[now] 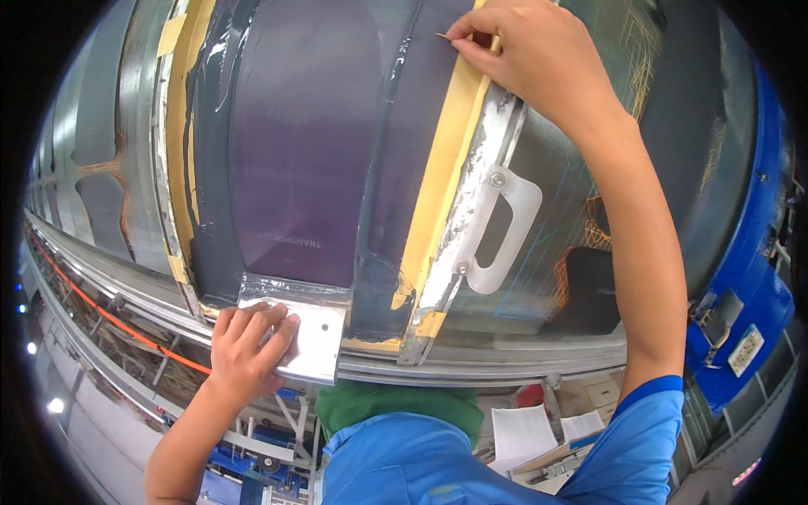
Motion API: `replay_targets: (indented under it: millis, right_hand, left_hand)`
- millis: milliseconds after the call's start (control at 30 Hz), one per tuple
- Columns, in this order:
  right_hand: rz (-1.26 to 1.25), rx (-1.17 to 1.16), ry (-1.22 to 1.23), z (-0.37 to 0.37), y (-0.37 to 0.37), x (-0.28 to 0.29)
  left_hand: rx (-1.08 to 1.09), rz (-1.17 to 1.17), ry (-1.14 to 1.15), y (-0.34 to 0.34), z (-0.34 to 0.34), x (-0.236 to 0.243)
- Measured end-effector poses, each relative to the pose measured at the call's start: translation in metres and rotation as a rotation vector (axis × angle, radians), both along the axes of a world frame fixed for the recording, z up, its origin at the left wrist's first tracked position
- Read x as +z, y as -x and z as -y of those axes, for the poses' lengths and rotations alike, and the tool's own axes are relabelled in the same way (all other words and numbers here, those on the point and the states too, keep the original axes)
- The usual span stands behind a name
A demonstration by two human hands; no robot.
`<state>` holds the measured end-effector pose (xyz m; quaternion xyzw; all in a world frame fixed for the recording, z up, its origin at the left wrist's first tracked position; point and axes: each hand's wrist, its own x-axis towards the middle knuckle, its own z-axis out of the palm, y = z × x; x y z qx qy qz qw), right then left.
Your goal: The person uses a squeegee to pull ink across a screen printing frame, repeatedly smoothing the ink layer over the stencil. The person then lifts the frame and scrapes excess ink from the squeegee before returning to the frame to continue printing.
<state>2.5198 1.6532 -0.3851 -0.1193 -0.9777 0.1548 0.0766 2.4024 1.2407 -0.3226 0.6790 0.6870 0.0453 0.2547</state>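
My left hand (252,341) is closed over the metal blade of a squeegee (310,345), near the front end of a screen printing frame. The squeegee's clear, ink-smeared edge lies on the mesh (303,151), which is dark purple with wet dark ink along both sides. At the far right of the frame, my right hand (513,42) pinches a slim brass-coloured tool (495,44). A thin tip pokes out past the fingertips above the mesh; the rest is hidden in the fingers, so I cannot tell its kind. Yellow tape (442,168) lines the frame's edge beneath that hand.
A white plastic handle (513,227) is bolted to the frame's right rail (463,227). Dark printed pieces with orange lines (581,286) lie to the right, beside a blue machine part (741,328). An orange cable (126,324) runs along the left. White papers (522,433) lie below.
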Motion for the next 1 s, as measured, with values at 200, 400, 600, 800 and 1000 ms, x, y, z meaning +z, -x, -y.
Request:
replay_targets:
  millis: [200, 400, 600, 800, 1000]
  right_hand:
    - [0.053, -0.001, -0.051, 0.003, 0.005, 0.007]
    - [0.073, -0.054, -0.015, 0.012, 0.004, 0.009]
    - [0.069, -0.06, -0.064, 0.014, 0.004, 0.008]
    - [0.031, -0.058, 0.023, 0.012, 0.004, 0.005]
    - [-0.12, -0.248, 0.162, 0.013, -0.024, 0.038]
  left_hand:
    - [0.039, 0.035, -0.028, 0.001, 0.0, -0.001]
    - [0.047, 0.062, -0.038, 0.002, 0.0, -0.003]
    - [0.042, 0.043, -0.023, 0.002, -0.001, -0.001]
    - [0.043, 0.048, -0.009, 0.003, 0.0, 0.0]
    - [0.033, 0.056, 0.013, 0.005, -0.005, -0.001]
